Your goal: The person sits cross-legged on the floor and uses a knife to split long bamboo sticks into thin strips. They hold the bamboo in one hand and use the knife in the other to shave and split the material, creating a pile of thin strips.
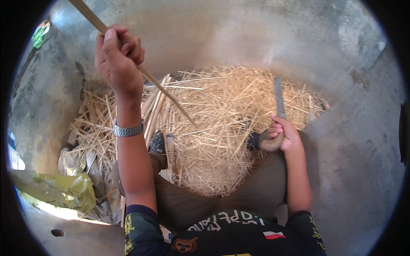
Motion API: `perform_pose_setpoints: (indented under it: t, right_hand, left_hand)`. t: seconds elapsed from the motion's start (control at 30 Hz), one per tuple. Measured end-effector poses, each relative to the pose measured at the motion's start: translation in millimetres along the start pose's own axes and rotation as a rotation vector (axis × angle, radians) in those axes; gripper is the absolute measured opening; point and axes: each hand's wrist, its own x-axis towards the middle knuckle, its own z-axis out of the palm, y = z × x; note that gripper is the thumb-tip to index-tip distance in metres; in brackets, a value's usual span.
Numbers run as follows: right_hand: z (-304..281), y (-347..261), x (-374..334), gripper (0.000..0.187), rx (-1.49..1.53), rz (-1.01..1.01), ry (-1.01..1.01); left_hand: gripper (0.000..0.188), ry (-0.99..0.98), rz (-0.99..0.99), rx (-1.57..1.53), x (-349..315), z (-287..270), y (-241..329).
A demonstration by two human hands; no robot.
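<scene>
Raised at the upper left, my left hand [121,59] is closed round a long thin bamboo strip [164,91]. The strip slants from the top edge down to the right, its lower tip above the pile of shavings. On the right, my right hand [285,134] grips the curved wooden handle of a knife [279,96]. The knife's flat grey blade points away from me, apart from the strip. My right hand is close to my right knee.
Pale bamboo shavings [218,111] heap between my legs and against the grey wall [205,38]. Longer bamboo pieces [156,109] lie left of the heap. A yellow-green plastic sack [72,190] is at the lower left. Another knife-like tool [171,155] stands beside my left foot.
</scene>
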Motion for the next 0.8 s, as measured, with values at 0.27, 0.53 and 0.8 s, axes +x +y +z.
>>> perform_pose_setpoints:
  t: [0.27, 0.53, 0.8]
  right_hand:
    - [5, 27, -21, 0.016, -0.457, -0.291, 0.218]
    - [114, 153, -53, 0.028, -0.384, -0.201, -0.031]
    - [66, 253, -13, 0.037, -0.802, -0.269, -0.043]
  left_hand:
    - [0.042, -0.072, 0.068, 0.068, -22, 34, -18]
    - [0.045, -0.131, 0.024, 0.087, -41, 34, -15]
    - [0.048, 0.003, 0.059, 0.182, -41, 22, -5]
